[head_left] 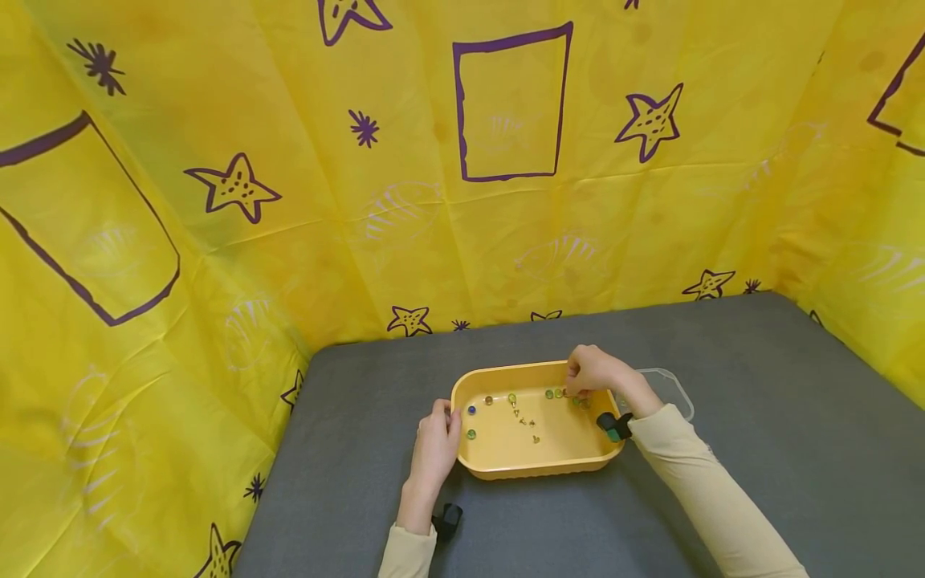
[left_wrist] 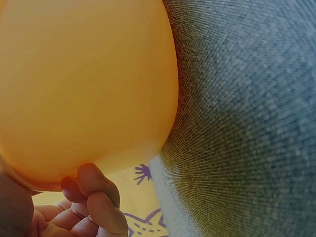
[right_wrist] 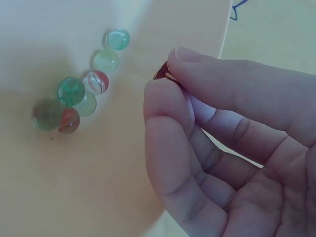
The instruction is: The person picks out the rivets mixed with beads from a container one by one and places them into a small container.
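Shallow orange-yellow plastic tray [head_left: 506, 457] sits on the grey fabric-covered table [head_left: 723, 361], near the front edge. The left hand [head_left: 436, 449] rests against the tray's left rim, fingers curled at the wall — it looks like a bracing hold, to keep the tray from sliding. The right hand [head_left: 588, 371] hangs over the tray's far right corner, thumb and forefinger pinching a small reddish glass marble [right_wrist: 162, 73] just above the tray floor. Below it a cluster of glass marbles [right_wrist: 81, 96] lies touching in a curved row — seven counted in the right wrist view, mostly green, some red-streaked. More marbles lie scattered toward the left; their number is too small to count surely. A clear plastic lid [head_left: 668, 389] lies behind the right wrist.
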`<state>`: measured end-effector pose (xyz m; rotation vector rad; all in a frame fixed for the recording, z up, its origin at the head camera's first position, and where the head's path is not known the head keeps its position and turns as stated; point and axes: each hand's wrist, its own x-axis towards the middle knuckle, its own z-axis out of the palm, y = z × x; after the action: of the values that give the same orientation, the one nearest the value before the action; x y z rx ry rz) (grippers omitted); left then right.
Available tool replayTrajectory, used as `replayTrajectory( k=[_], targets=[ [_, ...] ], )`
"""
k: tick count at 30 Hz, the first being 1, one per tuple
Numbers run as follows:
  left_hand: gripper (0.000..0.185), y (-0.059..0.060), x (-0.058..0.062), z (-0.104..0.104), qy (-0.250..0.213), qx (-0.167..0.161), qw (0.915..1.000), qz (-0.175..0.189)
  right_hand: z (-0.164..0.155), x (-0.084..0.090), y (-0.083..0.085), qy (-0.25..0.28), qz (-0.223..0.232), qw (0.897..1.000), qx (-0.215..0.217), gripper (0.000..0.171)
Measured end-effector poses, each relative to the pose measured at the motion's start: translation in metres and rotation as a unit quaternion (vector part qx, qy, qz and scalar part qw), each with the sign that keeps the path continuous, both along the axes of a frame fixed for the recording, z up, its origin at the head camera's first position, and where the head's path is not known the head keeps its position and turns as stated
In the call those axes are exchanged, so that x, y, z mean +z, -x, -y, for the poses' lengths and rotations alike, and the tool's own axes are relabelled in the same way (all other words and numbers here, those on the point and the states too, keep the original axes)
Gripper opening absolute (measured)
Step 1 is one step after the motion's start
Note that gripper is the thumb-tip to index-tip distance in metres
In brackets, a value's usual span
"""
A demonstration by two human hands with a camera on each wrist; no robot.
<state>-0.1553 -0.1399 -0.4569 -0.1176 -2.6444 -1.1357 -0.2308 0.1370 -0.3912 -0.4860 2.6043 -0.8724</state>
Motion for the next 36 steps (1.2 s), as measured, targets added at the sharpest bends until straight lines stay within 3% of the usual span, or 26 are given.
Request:
replayTrajectory(
  k=[12, 27, 36],
  targets=[
    [0.016, 0.001, 0.0, 0.0, 0.004, 0.002, 1.0, -0.001, -0.009, 0.004, -0.001, -0.013, 0.003, 1.0, -0.009, 0.016],
    [0.015, 0.0, 0.0, 0.0, 0.0, 0.003, 1.0, -0.002, -0.021, 0.01, -0.002, -0.007, -0.013, 1.0, -0.002, 0.027],
    [0.016, 0.0, 0.0, 0.0, -0.003, 0.001, 0.9999, 0.009, -0.029, 0.011, -0.002, -0.009, -0.017, 1.0, -0.002, 0.021]
  ],
)
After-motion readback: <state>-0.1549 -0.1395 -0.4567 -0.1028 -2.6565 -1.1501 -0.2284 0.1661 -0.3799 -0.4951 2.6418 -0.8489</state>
